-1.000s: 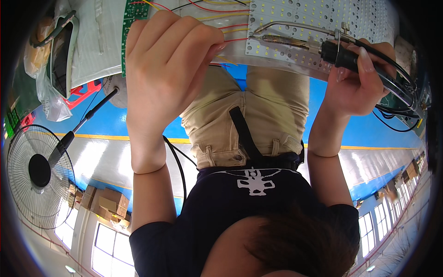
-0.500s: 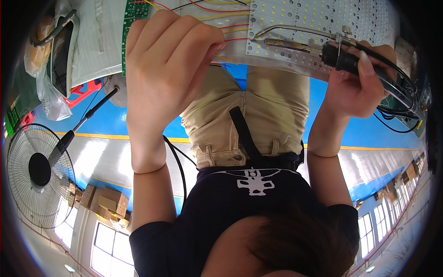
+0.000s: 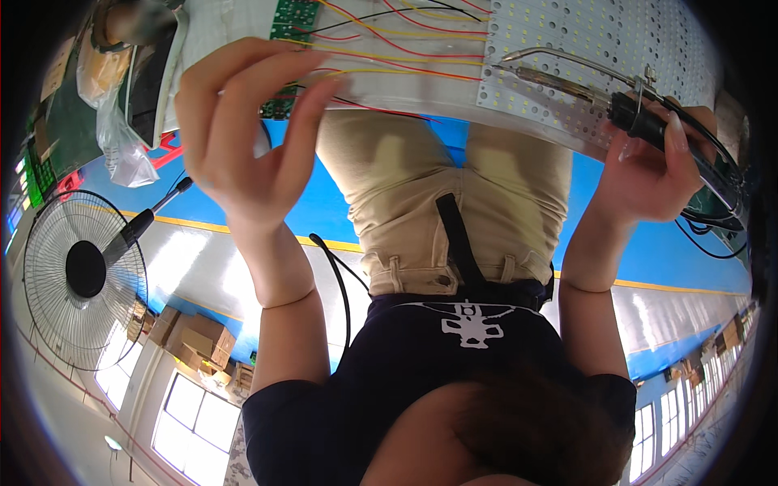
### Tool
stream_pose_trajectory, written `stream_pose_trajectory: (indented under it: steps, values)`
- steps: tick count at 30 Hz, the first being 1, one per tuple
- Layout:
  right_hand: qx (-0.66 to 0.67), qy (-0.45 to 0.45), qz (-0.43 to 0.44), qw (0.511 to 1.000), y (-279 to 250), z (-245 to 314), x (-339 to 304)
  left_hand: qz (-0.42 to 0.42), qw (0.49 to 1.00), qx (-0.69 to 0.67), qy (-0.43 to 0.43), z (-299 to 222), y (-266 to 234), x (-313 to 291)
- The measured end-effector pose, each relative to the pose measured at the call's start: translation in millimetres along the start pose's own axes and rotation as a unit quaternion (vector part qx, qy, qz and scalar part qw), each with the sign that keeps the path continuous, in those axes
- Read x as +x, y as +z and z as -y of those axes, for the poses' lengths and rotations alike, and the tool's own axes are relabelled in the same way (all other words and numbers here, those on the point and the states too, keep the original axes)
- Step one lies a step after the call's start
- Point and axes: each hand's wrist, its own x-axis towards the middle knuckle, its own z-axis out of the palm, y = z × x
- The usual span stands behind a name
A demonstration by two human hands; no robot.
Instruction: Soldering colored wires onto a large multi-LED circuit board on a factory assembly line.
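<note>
My right hand point(image 3: 655, 176) is closed around the black handle of a soldering iron point(image 3: 636, 117) with a thin curved metal tube clamped alongside it. Its tip points left, over the left edge of a white LED panel point(image 3: 559, 36) dotted with small yellowish chips and round holes. Several red, yellow and black wires point(image 3: 421, 58) run between that edge and a green circuit board point(image 3: 293, 16) to the left. Above the board and the wires' left ends, my left hand point(image 3: 239, 134) has its fingers apart, with nothing visibly held; it hides part of the board.
The work table point(image 3: 397, 89) has a pale covering. At far left are a dark flat device with a pale frame point(image 3: 152, 81) and a clear plastic bag point(image 3: 121, 138). A standing fan point(image 3: 85, 271) is at left. Black cables point(image 3: 717, 211) hang at right.
My left hand has opened from a pinch at a red wire by the LED panel and moved left. My right hand still holds the soldering iron; the whole view has shifted slightly.
</note>
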Motion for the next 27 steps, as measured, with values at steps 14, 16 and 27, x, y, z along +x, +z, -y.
stream_pose_trajectory:
  steps: [14,16,27]
  values:
    - [-0.116,-0.154,0.135,0.972,-18,-16,-2,0.128,0.989,0.07,0.019,16,-19,5]
    - [-0.059,-0.112,0.115,0.985,-19,-18,-6,0.141,0.987,0.067,0.034,12,-14,9]
    - [0.1,0.039,0.047,0.993,-5,-4,0,0.206,0.978,0.002,0.028,-8,12,15]
